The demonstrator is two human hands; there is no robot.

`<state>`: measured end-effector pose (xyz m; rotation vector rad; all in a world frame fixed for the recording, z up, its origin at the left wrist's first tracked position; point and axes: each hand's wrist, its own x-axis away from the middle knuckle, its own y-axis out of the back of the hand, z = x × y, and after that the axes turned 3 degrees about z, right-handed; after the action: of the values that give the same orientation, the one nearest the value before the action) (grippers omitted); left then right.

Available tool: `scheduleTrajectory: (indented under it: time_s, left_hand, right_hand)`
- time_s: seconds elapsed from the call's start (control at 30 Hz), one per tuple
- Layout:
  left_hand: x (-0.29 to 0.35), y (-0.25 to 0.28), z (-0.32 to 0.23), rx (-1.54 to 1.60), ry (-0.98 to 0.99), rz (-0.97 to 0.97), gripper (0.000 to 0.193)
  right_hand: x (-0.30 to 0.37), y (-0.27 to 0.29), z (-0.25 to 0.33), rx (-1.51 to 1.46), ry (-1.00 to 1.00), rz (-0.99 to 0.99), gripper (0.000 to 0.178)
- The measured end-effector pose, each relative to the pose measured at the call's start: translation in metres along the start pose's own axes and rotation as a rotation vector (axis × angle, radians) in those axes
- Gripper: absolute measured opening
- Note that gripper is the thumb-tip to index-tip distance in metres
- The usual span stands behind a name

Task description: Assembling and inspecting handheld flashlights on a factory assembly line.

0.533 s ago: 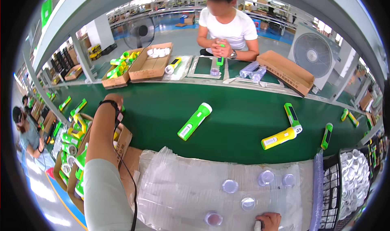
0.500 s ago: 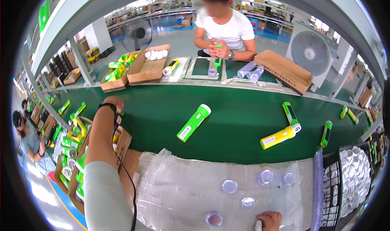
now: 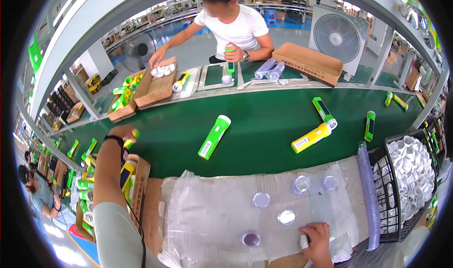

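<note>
Over the near left side of the green belt, my left hand [image 3: 123, 132] is closed around a green-and-yellow flashlight [image 3: 134, 137], mostly hidden by the fingers. Below it stands a cardboard box [image 3: 141, 173] with yellow and green flashlights. My right hand [image 3: 317, 237] rests on the clear plastic wrap [image 3: 207, 221], its fingers loosely bent and the thumb apart. Something white, perhaps a finger cover, sits at the thumb. Closest to that hand is a round clear lens [image 3: 286, 217]; several similar discs lie around, including a purplish one [image 3: 251, 239].
On the belt [image 3: 264, 145] lie a green flashlight [image 3: 214, 137], a yellow one [image 3: 314, 138] and other green ones. A black basket [image 3: 394, 221] of white rings stands right, beside a rolled plastic sleeve [image 3: 369, 197]. Across the belt, a co-worker [image 3: 236, 32] holds a green flashlight.
A flashlight now shows in my left hand. My right hand has come farther into view on the wrap. The co-worker's one hand has moved to the box of white parts. The whole view has shifted.
</note>
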<state>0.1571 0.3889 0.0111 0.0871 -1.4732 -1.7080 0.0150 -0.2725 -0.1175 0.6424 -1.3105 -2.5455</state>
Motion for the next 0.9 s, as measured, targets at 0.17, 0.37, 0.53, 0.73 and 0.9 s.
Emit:
scheduleTrajectory:
  time_s: [0.17, 0.37, 0.53, 0.73, 0.9]
  left_hand:
    - [0.059, 0.047, 0.016, 0.516, -0.195, -0.351, 0.061]
    - [0.215, 0.049, -0.011, 0.877, -0.735, -0.895, 0.037]
    - [0.349, -0.043, -0.107, 1.061, -1.408, -0.818, 0.046]
    - [0.393, -0.161, -0.201, 1.155, -1.909, -0.336, 0.058]
    - [0.419, -0.168, -0.226, 0.87, -1.613, -0.075, 0.051]
  right_hand:
    - [0.005, -0.003, -0.009, -0.025, 0.015, -0.059, 0.025]
    - [0.012, 0.0, -0.011, -0.141, 0.092, -0.197, 0.03]
    - [0.013, 0.047, 0.048, -0.37, 0.213, -0.477, 0.034]
    - [0.028, 0.069, 0.092, -1.25, 0.041, -0.417, 0.057]
    - [0.062, 0.072, 0.057, -1.182, -0.11, -0.308, 0.032]
